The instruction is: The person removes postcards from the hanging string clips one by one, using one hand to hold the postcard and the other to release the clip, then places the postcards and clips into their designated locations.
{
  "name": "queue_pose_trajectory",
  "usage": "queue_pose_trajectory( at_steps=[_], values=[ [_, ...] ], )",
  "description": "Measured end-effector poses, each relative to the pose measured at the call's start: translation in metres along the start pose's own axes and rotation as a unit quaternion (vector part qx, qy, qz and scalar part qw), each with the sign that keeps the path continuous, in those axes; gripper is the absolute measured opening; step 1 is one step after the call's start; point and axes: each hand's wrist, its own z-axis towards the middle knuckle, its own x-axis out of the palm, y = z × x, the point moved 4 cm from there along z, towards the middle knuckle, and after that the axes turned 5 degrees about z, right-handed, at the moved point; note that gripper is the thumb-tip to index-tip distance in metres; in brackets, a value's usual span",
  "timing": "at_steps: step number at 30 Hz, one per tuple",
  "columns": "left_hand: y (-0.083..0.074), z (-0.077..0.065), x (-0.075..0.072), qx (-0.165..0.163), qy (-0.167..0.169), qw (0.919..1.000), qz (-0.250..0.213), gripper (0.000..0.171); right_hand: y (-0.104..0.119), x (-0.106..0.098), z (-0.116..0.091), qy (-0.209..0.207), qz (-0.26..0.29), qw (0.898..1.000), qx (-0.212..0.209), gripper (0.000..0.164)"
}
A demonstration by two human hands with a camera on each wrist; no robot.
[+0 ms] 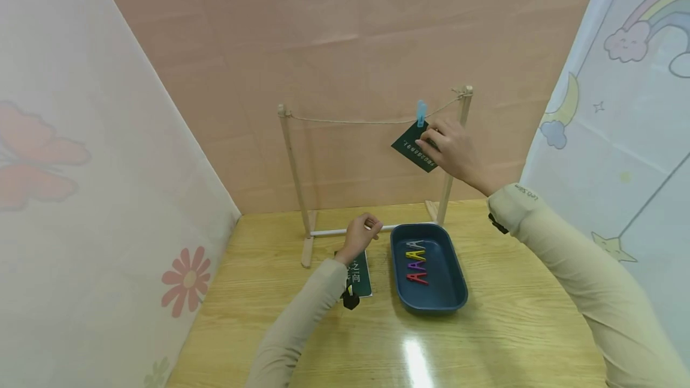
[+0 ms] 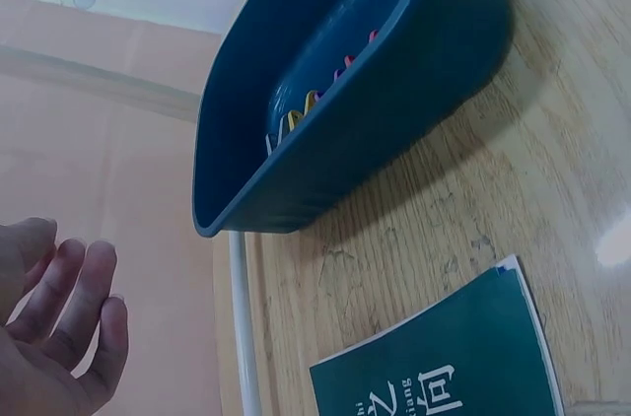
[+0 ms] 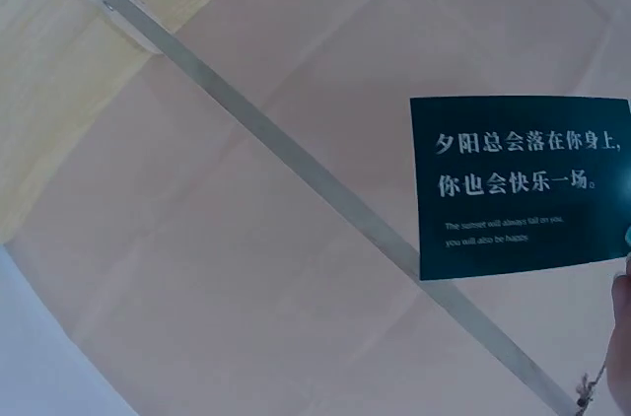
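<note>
A light blue clothespin clips the top corner of a dark green card to a string. The card hangs tilted, its white printed lines showing plainly in the right wrist view. Beside that clipped corner is my right hand, thumb and forefinger apart; it overlaps the card's right side in the head view. In the right wrist view only fingers show, at the edge. Low over the table, my left hand has loosely bent fingers and holds nothing. Dark green cards lie under the left wrist, partly hidden.
Right of the cards stands a dark blue tub with several coloured clothespins in a column. Two wooden posts hold up the string, joined low by a white bar. A pinkish backdrop hangs behind, with printed sheets at both sides.
</note>
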Motion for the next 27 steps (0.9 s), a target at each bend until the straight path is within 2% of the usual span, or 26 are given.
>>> queue_pose_trajectory(
  at_steps=[7,18,23,27],
  values=[
    [-0.005,0.002,0.002,0.007,-0.004,0.9999,-0.009,0.012,0.000,-0.007,0.018,0.007,-0.021,1.000,-0.001,0.015],
    [-0.017,0.005,0.004,0.006,0.006,0.9998,-0.019,0.019,-0.003,-0.010,0.049,0.049,-0.063,0.997,0.007,0.022],
    [-0.018,0.008,0.006,0.016,-0.001,0.9997,-0.017,0.020,-0.006,-0.011,0.058,0.091,-0.108,0.990,0.027,0.033],
    [-0.018,0.010,0.006,0.017,-0.005,0.9997,-0.019,0.017,-0.009,-0.012,0.063,0.154,-0.140,0.977,0.056,0.041]
  ],
)
